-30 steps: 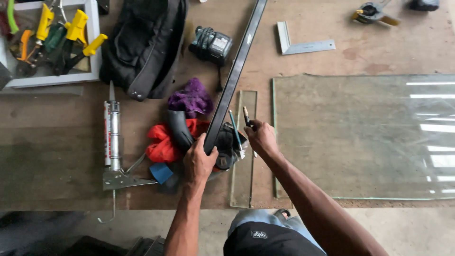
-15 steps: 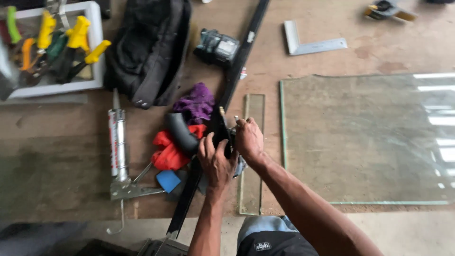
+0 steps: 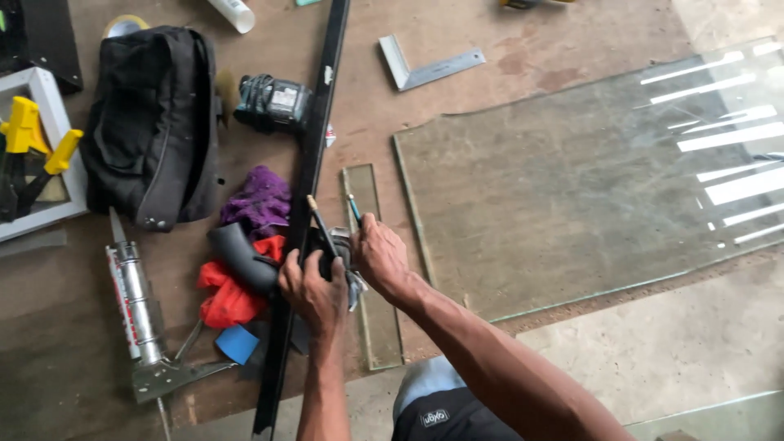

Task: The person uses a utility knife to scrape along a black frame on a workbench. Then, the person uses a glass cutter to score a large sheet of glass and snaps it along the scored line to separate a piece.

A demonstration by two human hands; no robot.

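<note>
- Two hands: left hand (image 3: pixel 314 290) closed on long black metal straightedge (image 3: pixel 306 212); hold it flat (judgement).
- right hand (image 3: pixel 380 257) pinching slim teal-tipped tool (image 3: pixel 354 209); beside narrow glass strip (image 3: pixel 371 269).

two glass panes (image 3: pixel 604 180), one caulking gun (image 3: pixel 139 306), one black bag (image 3: pixel 151 122)

A long black straightedge bar (image 3: pixel 314 163) lies lengthwise across the wooden workbench (image 3: pixel 523 73), running just left of a narrow glass strip (image 3: pixel 371 269). Against that bar, a slim tool with a brass tip (image 3: pixel 320 224) points up and away at a tilt. Beside it, nearer the glass strip, stands a thin teal-handled tool (image 3: pixel 354 208), also tilted.
</note>
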